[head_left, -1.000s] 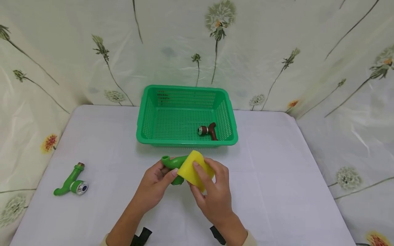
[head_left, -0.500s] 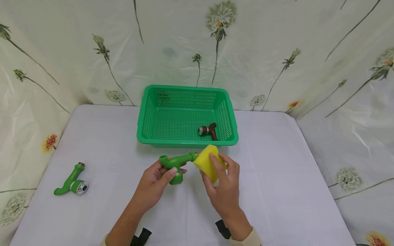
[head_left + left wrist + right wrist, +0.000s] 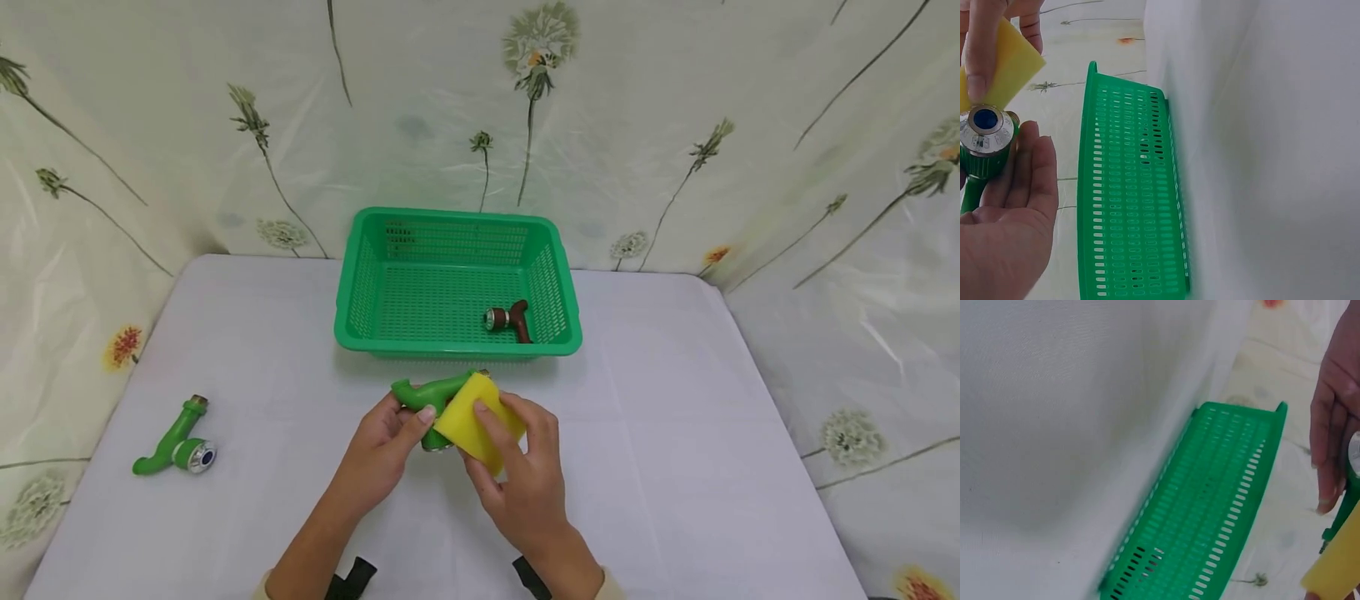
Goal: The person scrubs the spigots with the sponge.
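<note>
In the head view my left hand (image 3: 382, 454) grips a green tap (image 3: 420, 394), thumb on its near side, above the table in front of the basket. My right hand (image 3: 525, 475) holds a yellow sponge (image 3: 476, 421) between thumb and fingers, laid over the tap's pipe and covering part of it. The threaded end pokes out beyond the sponge. In the left wrist view the tap's silver cap with a dark blue centre (image 3: 986, 122) faces the camera, and the sponge (image 3: 1013, 65) lies right at it.
A green plastic basket (image 3: 457, 346) stands at the back of the white-covered table (image 3: 675, 417). Inside it lies a brown tap (image 3: 517, 319). Another green tap (image 3: 168, 442) rests on the table at the left. A flower-patterned sheet (image 3: 420, 100) hangs behind.
My right hand slid the sponge rightward to the threaded end of the tap, then back left over its pipe. The left hand stays nearly in place with the tap.
</note>
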A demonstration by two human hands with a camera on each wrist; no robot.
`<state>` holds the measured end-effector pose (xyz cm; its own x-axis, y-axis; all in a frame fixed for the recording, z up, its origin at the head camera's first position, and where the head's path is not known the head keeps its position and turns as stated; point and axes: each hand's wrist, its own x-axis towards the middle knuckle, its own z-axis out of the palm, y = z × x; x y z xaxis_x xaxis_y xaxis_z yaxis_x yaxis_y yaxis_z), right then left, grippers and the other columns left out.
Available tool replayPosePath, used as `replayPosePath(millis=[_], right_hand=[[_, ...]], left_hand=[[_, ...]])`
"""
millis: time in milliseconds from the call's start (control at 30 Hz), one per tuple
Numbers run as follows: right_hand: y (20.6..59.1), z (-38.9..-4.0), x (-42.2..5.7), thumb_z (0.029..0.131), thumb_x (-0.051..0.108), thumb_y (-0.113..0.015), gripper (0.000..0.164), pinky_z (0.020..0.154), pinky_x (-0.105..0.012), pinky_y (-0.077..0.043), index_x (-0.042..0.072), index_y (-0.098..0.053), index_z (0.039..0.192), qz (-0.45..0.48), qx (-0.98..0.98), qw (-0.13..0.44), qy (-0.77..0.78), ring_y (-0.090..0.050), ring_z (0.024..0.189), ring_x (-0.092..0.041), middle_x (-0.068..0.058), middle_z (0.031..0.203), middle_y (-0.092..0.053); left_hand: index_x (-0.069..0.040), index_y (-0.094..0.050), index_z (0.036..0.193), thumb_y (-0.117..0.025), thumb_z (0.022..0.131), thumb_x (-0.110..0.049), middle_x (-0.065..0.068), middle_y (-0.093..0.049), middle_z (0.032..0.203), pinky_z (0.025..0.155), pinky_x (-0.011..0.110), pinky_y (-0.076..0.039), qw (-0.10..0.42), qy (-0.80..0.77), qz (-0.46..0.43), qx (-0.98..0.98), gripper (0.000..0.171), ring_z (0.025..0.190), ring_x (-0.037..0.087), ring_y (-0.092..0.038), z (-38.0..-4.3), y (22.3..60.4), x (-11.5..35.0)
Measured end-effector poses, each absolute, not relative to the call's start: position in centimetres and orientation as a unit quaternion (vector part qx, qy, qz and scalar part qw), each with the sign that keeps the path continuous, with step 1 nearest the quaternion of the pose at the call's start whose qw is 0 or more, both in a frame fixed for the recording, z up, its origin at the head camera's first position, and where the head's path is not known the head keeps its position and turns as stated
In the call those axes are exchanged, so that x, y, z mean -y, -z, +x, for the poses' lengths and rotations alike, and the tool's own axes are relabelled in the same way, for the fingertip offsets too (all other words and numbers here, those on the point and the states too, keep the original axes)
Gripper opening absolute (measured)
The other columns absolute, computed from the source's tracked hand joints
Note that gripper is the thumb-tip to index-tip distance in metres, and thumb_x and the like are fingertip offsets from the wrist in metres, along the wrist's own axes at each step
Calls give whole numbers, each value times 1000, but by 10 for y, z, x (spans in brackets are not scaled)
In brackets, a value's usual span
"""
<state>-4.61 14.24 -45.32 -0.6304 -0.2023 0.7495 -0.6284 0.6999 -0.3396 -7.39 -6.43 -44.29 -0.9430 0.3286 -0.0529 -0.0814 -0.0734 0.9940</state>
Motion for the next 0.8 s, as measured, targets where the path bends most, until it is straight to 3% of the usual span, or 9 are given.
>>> replayPosePath(millis=[167,300,533,800], right_hand=[[453,-46,-145,104,36,-66,44,93,-28,-53,8,-65,138,280,835,276,-385,-55,116,-31,-18,136,-57],[453,-46,-147,103,32,-70,46,96,-24,-54,8,-63,141,274,815,220,-461,-59,117,-27,-14,137,-58],[453,-48,-150,95,7,-75,50,96,-29,-56,9,-62,143,242,809,156,-512,-63,115,-24,-8,137,-60],[463,-52,-158,97,12,-77,49,82,-31,-58,22,-63,142,135,838,125,-514,-63,110,-16,7,133,-63]], left_hand=[[-1,-52,138,-58,109,-18,15,-72,116,93,31,-55,128,-735,88,-660,34,105,26,-66,-74,441,66],[0,-50,138,-58,109,-15,17,-71,120,92,31,-56,138,-747,102,-643,35,104,26,-68,-75,440,67],[1,-50,137,-59,108,-15,18,-70,121,94,32,-56,139,-748,112,-639,34,107,25,-68,-76,440,66],[2,-52,137,-60,107,-10,17,-71,117,95,30,-55,102,-755,117,-637,33,107,22,-68,-75,437,64]])
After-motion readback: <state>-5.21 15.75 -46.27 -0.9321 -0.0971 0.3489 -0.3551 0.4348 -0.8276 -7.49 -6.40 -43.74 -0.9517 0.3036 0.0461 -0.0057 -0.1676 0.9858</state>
